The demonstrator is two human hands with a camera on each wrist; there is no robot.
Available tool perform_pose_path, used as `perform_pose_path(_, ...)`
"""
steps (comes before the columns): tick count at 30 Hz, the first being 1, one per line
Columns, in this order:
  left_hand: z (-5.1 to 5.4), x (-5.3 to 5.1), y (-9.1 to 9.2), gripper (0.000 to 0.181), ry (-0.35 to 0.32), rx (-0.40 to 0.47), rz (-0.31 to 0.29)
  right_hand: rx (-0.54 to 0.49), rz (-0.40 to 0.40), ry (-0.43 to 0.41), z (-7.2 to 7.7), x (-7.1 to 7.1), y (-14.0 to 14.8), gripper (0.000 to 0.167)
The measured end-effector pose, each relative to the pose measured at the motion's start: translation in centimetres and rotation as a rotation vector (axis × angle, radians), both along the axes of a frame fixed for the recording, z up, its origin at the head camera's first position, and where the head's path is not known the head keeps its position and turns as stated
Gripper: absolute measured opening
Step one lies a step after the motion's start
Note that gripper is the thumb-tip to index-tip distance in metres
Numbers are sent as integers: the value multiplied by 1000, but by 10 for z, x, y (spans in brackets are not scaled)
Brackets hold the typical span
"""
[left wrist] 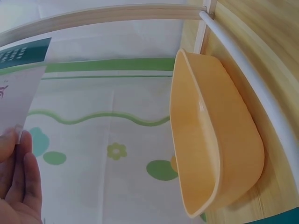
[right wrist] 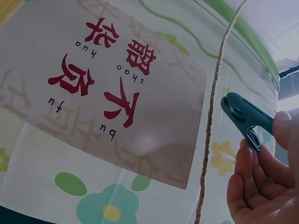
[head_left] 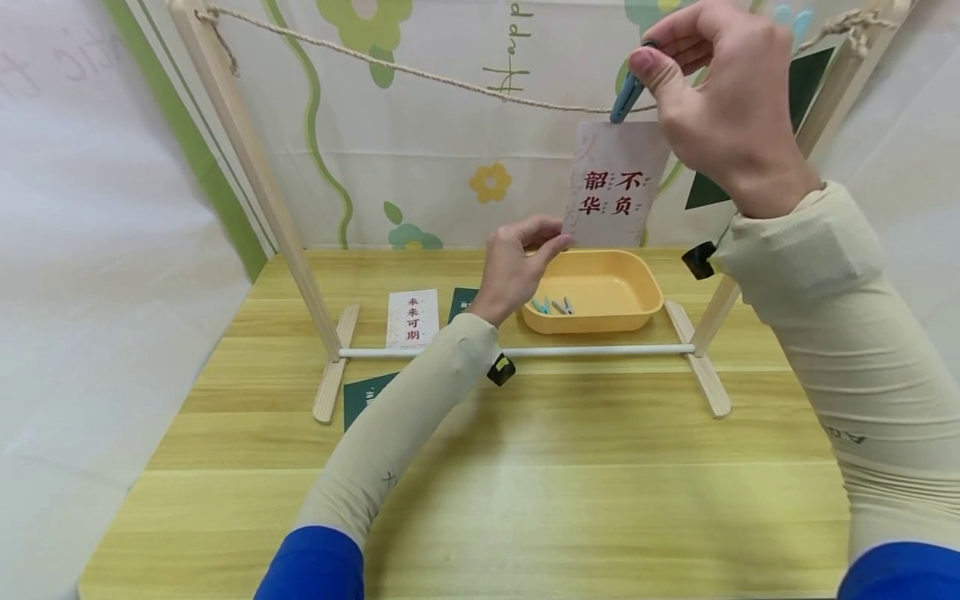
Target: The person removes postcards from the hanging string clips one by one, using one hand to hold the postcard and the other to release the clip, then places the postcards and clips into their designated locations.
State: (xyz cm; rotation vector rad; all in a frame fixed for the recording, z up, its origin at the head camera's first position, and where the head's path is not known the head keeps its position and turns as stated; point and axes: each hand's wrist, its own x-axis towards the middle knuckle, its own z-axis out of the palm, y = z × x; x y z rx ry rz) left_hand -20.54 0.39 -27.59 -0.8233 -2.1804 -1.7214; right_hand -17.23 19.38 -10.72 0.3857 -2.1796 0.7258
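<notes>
My left hand (head_left: 517, 262) pinches the lower left corner of a pale card (head_left: 607, 218) with red characters, held up just below a twine rope (head_left: 450, 81). My right hand (head_left: 723, 100) grips a teal clothespin (head_left: 627, 98) by its handle end, between thumb and fingers. In the right wrist view the clothespin (right wrist: 243, 114) sits on one side of the rope (right wrist: 212, 102), apart from it, and the card (right wrist: 154, 107) lies on the other side. The left wrist view shows only part of the left hand (left wrist: 18, 182) and the card's corner.
The rope hangs between wooden posts (head_left: 258, 175), joined low down by a white rod (head_left: 600, 351). Behind the rod, a yellow tray (head_left: 637, 312) holds several clothespins (head_left: 558, 307). A white card (head_left: 412, 321) and green cards (head_left: 365, 396) lie at left. A dark green card (head_left: 705, 193) shows behind the right hand.
</notes>
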Motion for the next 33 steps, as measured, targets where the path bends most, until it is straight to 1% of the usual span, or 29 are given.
perform_pose_path(7,-2,1,-4,17,-9,2,-2,-21,32,63,-4,-3,2,43)
perform_pose_path(10,-4,1,-6,17,-15,0,1,-21,27,66,-5,-3,3,43)
perform_pose_path(14,-6,0,-8,18,-28,-3,6,-31,15,46,-6,-2,4,44)
perform_pose_path(21,-7,-2,-11,18,-25,-8,18,-52,9,-2,-7,-2,4,47)
perform_pose_path(27,-6,-1,-13,18,-32,-8,33,-38,34,24,-10,-1,2,47)
perform_pose_path(30,-6,0,-14,18,-45,-5,38,-21,39,22,-11,0,1,48)
perform_pose_path(33,-6,-1,-15,18,-45,-6,40,4,40,25,-13,1,1,48)
